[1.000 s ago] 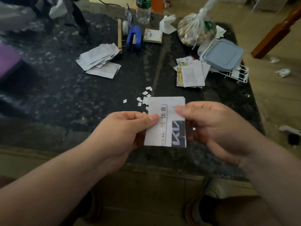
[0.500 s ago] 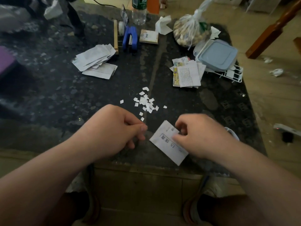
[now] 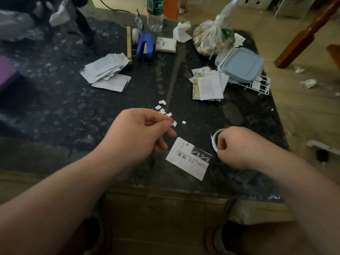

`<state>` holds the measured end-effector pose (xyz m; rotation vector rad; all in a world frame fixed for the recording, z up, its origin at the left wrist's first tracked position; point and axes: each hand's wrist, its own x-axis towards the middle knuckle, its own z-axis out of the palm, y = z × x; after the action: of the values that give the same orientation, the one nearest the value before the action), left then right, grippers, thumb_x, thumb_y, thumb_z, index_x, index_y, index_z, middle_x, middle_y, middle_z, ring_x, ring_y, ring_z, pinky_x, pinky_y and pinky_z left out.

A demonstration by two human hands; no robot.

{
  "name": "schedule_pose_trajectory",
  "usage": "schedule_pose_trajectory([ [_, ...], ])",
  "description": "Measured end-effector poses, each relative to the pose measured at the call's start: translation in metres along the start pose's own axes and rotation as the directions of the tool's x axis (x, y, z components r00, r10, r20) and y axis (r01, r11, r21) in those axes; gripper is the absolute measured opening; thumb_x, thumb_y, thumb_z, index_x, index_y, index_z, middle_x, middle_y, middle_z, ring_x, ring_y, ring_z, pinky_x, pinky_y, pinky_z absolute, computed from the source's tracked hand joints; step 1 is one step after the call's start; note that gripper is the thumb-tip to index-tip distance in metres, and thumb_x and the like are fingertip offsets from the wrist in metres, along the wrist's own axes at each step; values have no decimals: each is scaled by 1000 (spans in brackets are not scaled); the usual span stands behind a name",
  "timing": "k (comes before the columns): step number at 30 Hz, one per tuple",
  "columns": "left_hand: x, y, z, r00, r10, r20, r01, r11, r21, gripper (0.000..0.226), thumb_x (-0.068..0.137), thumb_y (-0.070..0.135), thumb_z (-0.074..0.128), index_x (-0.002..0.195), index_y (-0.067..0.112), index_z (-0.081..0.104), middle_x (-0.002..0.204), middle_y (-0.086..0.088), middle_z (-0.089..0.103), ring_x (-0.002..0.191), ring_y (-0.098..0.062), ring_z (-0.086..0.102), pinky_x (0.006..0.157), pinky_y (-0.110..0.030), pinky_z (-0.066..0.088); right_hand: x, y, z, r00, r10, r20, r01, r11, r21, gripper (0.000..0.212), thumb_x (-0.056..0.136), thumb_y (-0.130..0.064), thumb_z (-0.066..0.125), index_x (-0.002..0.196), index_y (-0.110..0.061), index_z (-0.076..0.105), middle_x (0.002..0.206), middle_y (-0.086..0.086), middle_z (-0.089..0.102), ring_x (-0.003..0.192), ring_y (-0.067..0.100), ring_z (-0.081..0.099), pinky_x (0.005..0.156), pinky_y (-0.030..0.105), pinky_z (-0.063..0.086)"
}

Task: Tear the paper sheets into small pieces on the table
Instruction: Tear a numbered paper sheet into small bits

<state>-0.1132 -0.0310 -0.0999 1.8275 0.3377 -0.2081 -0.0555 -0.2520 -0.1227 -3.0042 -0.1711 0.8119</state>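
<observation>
Head view: the dark speckled counter [image 3: 60,107] fills the upper field, both forearms entering from below; the left hand [image 3: 141,133] hovers over the centre with its fingers curled and the thumb tip pressed against the forefinger; whether a scrap lies between them cannot be told. The right hand [image 3: 237,146] is closed in a fist round a narrow white paper strip [image 3: 213,142], which curls up and over out of its grip. A printed paper sheet [image 3: 185,161] lies flat on the counter near the front edge, between the two hands and touched by neither, with its far right corner just beside the strip. The small torn pieces [image 3: 162,107] lie scattered on the counter just beyond the left hand, some hidden behind its knuckles. Farther back, a loose pile of white sheets [image 3: 106,70] lies on the left and a second pile of printed sheets [image 3: 207,85] on the right; beside the second pile a pale blue lidded container [image 3: 241,65] rests on a white wire rack [image 3: 263,87]; a knotted plastic bag [image 3: 213,39], a clear bottle [image 3: 154,13] and a blue stapler-like object [image 3: 145,46] stand along the far edge.
</observation>
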Motion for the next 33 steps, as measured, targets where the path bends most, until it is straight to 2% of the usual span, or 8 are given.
schedule_pose_trajectory([
  [3, -3, 3, 3, 1000, 2, 30, 0, 999, -52, 11, 86, 26, 79, 76, 20, 79, 76, 1, 78, 56, -15, 68, 57, -27, 53, -19, -2, -15, 970, -112, -216, 177, 935, 307, 15, 80, -27, 73, 69, -22, 64, 75, -2, 67, 70, 16, 65, 56, 29, 49],
  [6, -5, 6, 5, 999, -31, 25, 36, 969, -246, 24, 70, 41, 83, 60, 21, 73, 69, -6, 74, 55, -17, 64, 59, -33, 51, -45, -9, -29, 849, -275, -451, 516, 614, 597, 16, 76, -28, 70, 69, -16, 62, 78, 5, 72, 74, 21, 70, 65, 38, 61],
  [9, -5, 5, 6, 989, -14, 148, 86, 866, -493, 27, 72, 44, 79, 85, 20, 80, 92, -8, 77, 78, -20, 69, 68, -36, 53, -55, -16, -27, 807, -384, -448, 569, 308, 762, 12, 73, -15, 69, 71, -8, 59, 77, 11, 73, 72, 24, 72, 67, 37, 62],
  [11, -6, 4, 8, 975, 38, 219, 88, 840, -536, 34, 77, 34, 82, 108, 21, 79, 111, -5, 77, 100, -21, 71, 80, -38, 55, -56, -20, -20, 791, -416, -449, 554, 175, 813, 11, 70, -20, 67, 70, -11, 60, 74, 14, 71, 70, 26, 70, 67, 41, 60],
  [13, -8, 3, 12, 961, 92, 260, 73, 824, -562, 36, 78, 23, 77, 114, 20, 78, 115, -6, 76, 105, -23, 71, 88, -42, 55, -55, -25, -16, 778, -432, -457, 540, 86, 837, 10, 69, -20, 63, 70, -11, 60, 70, 12, 69, 68, 30, 67, 67, 50, 58],
  [22, -10, 7, 12, 960, 130, 250, 43, 809, -587, 22, 73, 18, 78, 95, 22, 82, 96, -13, 70, 88, -30, 65, 93, -62, 48, -55, -32, -10, 766, -461, -447, 510, 13, 860, 6, 69, -16, 62, 71, -11, 60, 67, 11, 66, 62, 30, 65, 62, 45, 54],
  [28, -11, 9, 12, 965, 148, 219, 25, 773, -634, 12, 72, 11, 77, 79, 20, 80, 82, -4, 72, 74, -18, 62, 78, -41, 45, -57, -37, -10, 816, -404, -413, 453, 4, 892, 14, 71, -19, 65, 70, -8, 56, 63, 15, 62, 51, 30, 59, 49, 39, 49],
  [33, -9, 5, 12, 974, 137, 183, 14, 763, -646, 7, 74, 17, 78, 80, 18, 78, 80, -8, 69, 74, -24, 59, 82, -52, 41, -61, -49, -10, 877, -288, -384, 395, -22, 918, 22, 89, -16, 67, 105, -12, 53, 63, 13, 64, 46, 21, 55, 38, 28, 44],
])
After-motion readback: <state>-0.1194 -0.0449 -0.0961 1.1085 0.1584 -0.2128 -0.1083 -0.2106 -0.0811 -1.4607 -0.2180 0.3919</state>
